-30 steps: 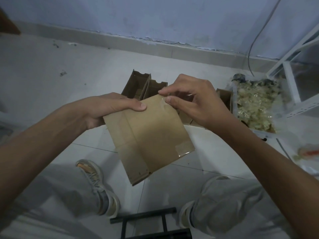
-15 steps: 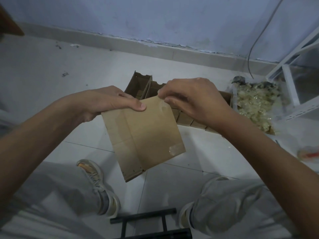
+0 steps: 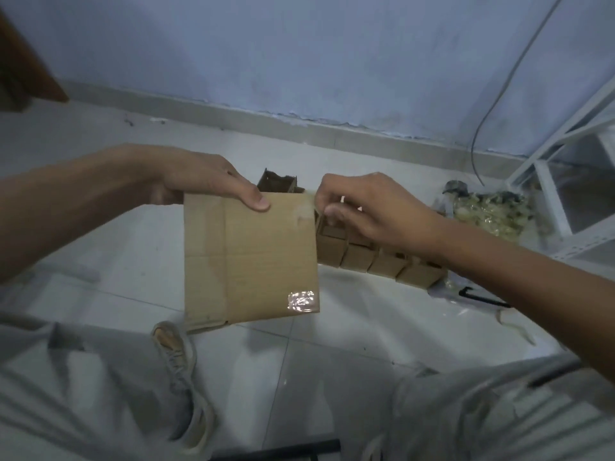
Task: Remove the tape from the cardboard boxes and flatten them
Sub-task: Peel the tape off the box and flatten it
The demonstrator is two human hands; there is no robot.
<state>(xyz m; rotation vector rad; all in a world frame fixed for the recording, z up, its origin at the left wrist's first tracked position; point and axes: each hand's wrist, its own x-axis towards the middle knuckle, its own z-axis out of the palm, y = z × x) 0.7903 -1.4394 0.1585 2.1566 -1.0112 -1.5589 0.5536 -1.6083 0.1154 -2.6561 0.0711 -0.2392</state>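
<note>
Cardboard boxes behind held box

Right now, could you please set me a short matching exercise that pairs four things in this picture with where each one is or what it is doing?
Things:
1. left hand
2. right hand
3. shiny tape patch
4. row of small boxes

Places or states:
A. on the floor behind the held cardboard
B. lower right corner of the cardboard
C. holds the cardboard's top edge
D. pinches tape at the top right corner

Pairs: 1-C, 2-D, 3-B, 4-A
</note>
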